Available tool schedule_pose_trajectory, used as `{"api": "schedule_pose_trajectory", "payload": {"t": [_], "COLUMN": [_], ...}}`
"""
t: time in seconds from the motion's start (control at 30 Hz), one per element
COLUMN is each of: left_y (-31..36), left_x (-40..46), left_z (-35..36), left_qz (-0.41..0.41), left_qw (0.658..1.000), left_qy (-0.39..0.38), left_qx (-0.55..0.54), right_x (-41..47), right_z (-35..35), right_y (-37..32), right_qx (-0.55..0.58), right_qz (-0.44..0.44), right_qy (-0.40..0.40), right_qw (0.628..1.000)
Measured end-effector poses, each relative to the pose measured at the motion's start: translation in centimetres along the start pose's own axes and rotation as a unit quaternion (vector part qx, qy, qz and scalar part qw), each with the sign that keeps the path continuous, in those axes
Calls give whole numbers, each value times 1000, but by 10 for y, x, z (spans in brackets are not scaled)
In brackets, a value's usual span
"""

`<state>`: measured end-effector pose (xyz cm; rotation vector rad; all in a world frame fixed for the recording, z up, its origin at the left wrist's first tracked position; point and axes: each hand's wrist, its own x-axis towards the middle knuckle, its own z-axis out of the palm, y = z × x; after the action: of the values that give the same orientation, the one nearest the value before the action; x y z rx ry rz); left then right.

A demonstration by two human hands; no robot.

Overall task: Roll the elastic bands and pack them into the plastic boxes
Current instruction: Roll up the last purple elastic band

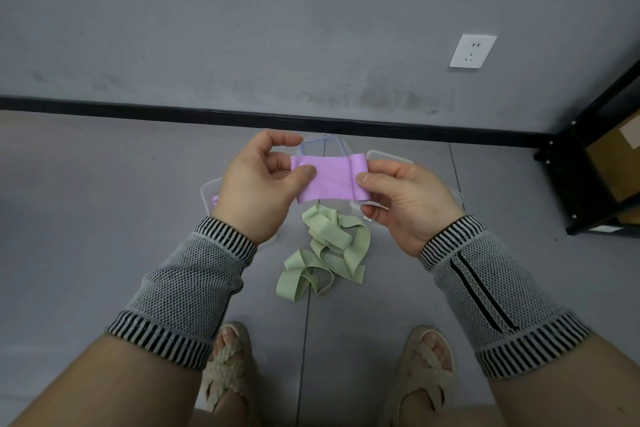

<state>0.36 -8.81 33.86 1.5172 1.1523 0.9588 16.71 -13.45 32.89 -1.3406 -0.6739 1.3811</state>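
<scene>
Purple elastic band (323,178) is stretched flat in the air between both hands, its 3 o'clock end already turned into a small roll, likely so the flat length stays taut while rolling goes on. Left hand (258,184) pinches the 9 o'clock end between thumb and fingers; right hand (405,199) pinches the rolled end. Below, at 6 o'clock, a green elastic band (323,253) lies loose on the floor (104,218). Clear plastic boxes (388,158) sit behind the hands; one at 9 o'clock seems to hold something purple.

Grey knit wrist sleeves (188,282), woven sandals (227,367)
</scene>
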Motion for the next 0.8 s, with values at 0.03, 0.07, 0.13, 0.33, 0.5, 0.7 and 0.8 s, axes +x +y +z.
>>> {"api": "schedule_pose_trajectory", "payload": {"t": [0.03, 0.07, 0.13, 0.33, 0.5, 0.7, 0.8], "left_y": [0, 1, 2, 4, 4, 4, 4], "left_x": [0, 0, 0, -2, -3, -1, -1], "left_z": [0, 1, 1, 3, 5, 1, 1], "left_qz": [0, 0, 0, 7, -1, -8, -11], "left_qw": [1000, 1000, 1000, 1000, 1000, 999, 999], "left_qy": [-1, -2, -5, -22, -26, -10, -2], "left_qx": [-2, -4, -8, -3, -14, -34, -46], "right_x": [0, 0, 0, 1, 3, -2, -2], "right_z": [-1, -2, -3, 0, 7, 11, 16], "right_y": [-1, -1, 1, 3, 10, 10, 11], "right_qx": [4, 8, 16, -10, -39, -59, -55], "right_qz": [3, 4, 2, -35, -90, -170, -200], "right_qy": [-7, -12, -15, 15, 27, 52, 63], "right_qw": [1000, 1000, 1000, 999, 995, 982, 976]}}
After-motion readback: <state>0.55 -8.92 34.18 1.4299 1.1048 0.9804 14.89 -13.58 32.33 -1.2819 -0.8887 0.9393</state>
